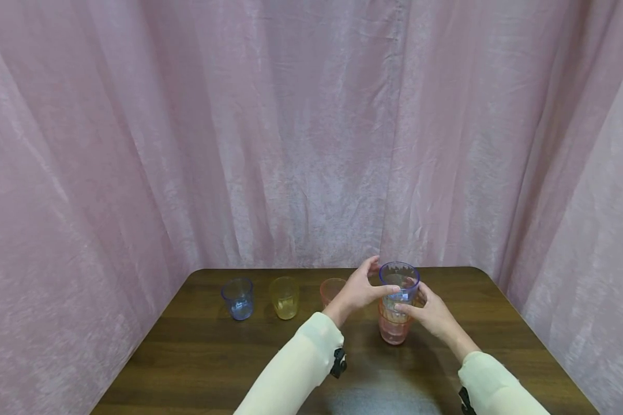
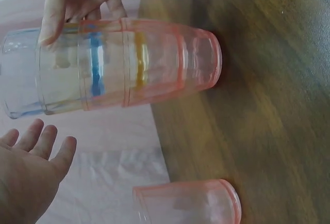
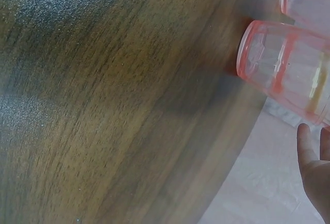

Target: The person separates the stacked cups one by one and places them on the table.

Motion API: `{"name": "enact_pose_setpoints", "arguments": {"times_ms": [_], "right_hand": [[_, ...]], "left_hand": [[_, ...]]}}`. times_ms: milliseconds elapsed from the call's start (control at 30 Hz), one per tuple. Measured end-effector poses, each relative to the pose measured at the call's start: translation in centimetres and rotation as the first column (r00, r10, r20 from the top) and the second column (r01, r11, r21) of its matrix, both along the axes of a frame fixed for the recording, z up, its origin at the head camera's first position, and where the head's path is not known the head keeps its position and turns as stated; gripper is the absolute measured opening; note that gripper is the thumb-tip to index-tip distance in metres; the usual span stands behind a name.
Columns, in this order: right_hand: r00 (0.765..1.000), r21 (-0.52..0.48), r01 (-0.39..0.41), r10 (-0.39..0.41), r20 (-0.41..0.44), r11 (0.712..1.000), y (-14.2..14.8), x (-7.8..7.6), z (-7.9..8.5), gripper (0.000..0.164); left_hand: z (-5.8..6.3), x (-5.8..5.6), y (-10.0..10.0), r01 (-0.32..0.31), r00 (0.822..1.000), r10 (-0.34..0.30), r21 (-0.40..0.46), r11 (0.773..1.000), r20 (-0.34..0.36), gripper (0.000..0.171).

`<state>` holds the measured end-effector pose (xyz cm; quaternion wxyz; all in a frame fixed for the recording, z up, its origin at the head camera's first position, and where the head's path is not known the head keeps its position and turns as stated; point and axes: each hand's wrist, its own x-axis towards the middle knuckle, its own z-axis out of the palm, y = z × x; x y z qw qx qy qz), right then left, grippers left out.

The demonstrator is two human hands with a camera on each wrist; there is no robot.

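Note:
A tall stack of nested clear tumblers (image 1: 394,330) stands upright on the table, pink at the bottom, with a yellow tint above and a blue rim on top. From the right side my right hand (image 1: 436,314) grips the stack's upper part, its thumb in front and its fingers behind. At the left of the rim is my left hand (image 1: 360,291); in the left wrist view its spread fingers (image 2: 62,157) are just apart from the top tumbler (image 2: 20,74). Pink tumblers (image 3: 281,64) in the right wrist view show the stack's lower end, beside my right fingers (image 3: 305,144).
Left of the stack, a single pink tumbler (image 1: 331,288) is partly hidden by my left hand. Farther left in that row stand a yellow tumbler (image 1: 285,300) and a blue tumbler (image 1: 239,302). A pink curtain (image 1: 301,144) hangs behind the brown wooden table (image 1: 187,357).

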<state>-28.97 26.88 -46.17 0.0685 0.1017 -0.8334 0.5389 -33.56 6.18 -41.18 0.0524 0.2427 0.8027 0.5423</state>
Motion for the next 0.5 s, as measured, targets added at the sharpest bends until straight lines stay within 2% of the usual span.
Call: {"name": "enact_pose_setpoints", "arguments": {"times_ms": [100,500], "right_hand": [[1.000,-0.006,-0.003,0.003,-0.007,1.000,0.04,-0.02,-0.04,0.081],[1.000,0.029,0.013,-0.012,-0.025,0.999,0.02,0.11,-0.07,0.081]], "left_hand": [[-0.08,0.19,0.27,0.000,1.000,0.000,-0.019,1.000,-0.022,0.090],[-0.44,0.47,0.70,-0.008,1.000,0.008,0.018,1.000,-0.002,0.088]]}}
